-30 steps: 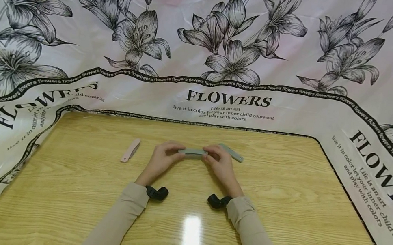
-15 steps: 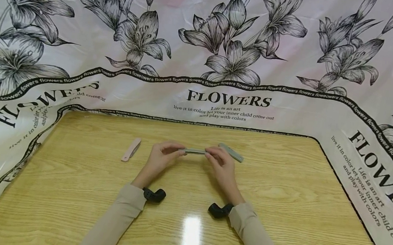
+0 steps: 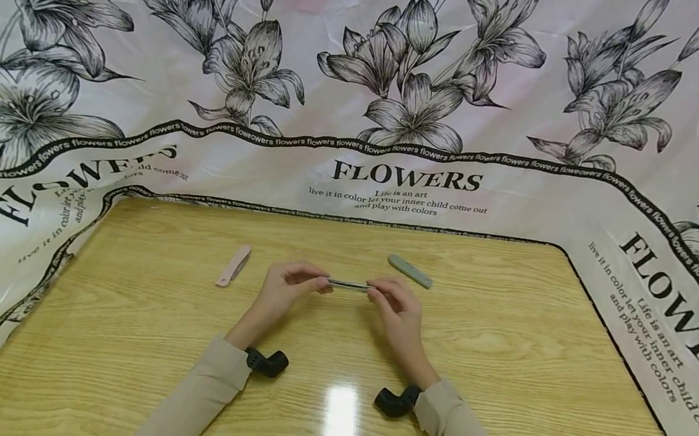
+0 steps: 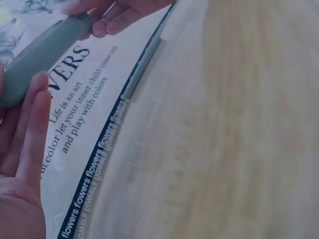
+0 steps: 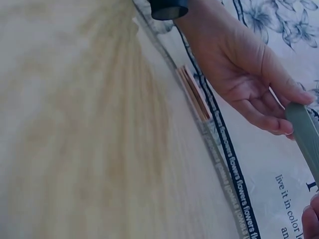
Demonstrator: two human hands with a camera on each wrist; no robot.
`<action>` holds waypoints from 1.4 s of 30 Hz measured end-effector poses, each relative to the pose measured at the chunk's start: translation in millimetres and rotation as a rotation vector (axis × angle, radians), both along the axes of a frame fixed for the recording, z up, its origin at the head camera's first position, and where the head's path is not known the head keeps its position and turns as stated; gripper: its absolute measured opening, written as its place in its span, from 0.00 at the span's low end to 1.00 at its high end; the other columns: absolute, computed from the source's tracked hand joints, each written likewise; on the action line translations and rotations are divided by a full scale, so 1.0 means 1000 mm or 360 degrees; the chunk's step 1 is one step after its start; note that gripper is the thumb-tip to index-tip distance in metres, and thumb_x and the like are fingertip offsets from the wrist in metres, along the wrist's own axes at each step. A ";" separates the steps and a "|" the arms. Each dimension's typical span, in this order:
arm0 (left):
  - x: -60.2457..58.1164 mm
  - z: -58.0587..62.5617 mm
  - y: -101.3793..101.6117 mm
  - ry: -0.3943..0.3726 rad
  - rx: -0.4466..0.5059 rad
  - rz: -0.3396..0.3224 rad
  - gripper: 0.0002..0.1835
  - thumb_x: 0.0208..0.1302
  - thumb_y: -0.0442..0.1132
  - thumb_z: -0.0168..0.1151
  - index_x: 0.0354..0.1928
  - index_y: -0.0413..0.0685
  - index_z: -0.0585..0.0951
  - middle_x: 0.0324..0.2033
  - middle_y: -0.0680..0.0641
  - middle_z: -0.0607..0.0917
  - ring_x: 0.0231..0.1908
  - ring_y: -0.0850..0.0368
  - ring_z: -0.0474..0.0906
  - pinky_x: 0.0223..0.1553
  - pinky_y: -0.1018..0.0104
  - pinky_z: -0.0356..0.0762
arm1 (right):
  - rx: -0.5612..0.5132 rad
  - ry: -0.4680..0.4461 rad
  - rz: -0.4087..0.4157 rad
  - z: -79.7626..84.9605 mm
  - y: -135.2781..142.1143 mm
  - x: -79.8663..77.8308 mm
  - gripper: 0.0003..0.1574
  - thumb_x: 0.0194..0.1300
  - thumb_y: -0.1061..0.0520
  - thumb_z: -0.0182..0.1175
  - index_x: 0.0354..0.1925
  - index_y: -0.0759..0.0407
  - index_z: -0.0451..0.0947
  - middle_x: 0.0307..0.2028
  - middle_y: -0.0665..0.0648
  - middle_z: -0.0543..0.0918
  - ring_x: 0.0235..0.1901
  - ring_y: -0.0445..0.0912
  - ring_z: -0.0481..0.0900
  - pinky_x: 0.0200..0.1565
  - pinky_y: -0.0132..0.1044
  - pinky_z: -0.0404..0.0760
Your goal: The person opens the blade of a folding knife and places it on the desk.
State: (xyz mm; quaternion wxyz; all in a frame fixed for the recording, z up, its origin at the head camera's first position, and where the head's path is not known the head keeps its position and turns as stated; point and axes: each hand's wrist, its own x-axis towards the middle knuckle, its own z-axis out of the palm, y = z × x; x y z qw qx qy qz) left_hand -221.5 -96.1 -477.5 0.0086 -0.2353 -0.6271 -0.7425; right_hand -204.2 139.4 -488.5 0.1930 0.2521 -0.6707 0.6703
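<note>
A slim grey-green piece with rounded ends (image 3: 349, 285), like a folding comb or knife, is held level between both hands; its exact kind is unclear. My left hand (image 3: 279, 295) pinches its left end between thumb and fingers. At the right end, my right hand (image 3: 401, 316) pinches it likewise. In the head view its narrow edge, with a dark line along it, faces up. The left wrist view gives its broad green side (image 4: 42, 57), and the right wrist view shows part of it (image 5: 303, 134). Fingers cover both ends.
On the wooden table (image 3: 533, 371) a pink slim folding piece (image 3: 234, 266) lies left of the hands. A second grey-green piece (image 3: 410, 270) lies behind the right hand. Flower-printed cloth (image 3: 413, 128) borders the table at the back and sides.
The held piece has tipped from showing its face to showing its narrow edge. Both hands have come slightly nearer the body, leaving the second grey-green piece uncovered.
</note>
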 end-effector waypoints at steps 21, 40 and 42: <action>0.037 -0.018 0.002 -0.0172 0.0135 -0.0212 0.13 0.59 0.25 0.68 0.45 0.25 0.82 0.37 0.40 0.87 0.35 0.49 0.88 0.42 0.52 0.85 | 0.0093 -0.0124 0.0028 -0.007 0.008 0.031 0.11 0.65 0.77 0.58 0.44 0.73 0.82 0.34 0.66 0.81 0.27 0.56 0.78 0.31 0.35 0.82; 0.041 -0.017 0.002 -0.0152 -0.0031 -0.0386 0.11 0.59 0.25 0.69 0.42 0.24 0.81 0.40 0.39 0.85 0.38 0.51 0.86 0.42 0.62 0.85 | 0.0063 -0.0163 0.0353 -0.012 0.008 0.038 0.09 0.63 0.74 0.62 0.42 0.70 0.82 0.36 0.65 0.81 0.29 0.52 0.80 0.32 0.35 0.84; 0.041 -0.018 0.002 -0.0138 -0.0055 -0.0381 0.10 0.59 0.25 0.69 0.40 0.26 0.82 0.40 0.39 0.85 0.37 0.51 0.85 0.41 0.63 0.85 | 0.0084 -0.0150 0.0352 -0.012 0.006 0.038 0.09 0.63 0.74 0.63 0.42 0.69 0.83 0.37 0.66 0.81 0.31 0.51 0.81 0.33 0.35 0.84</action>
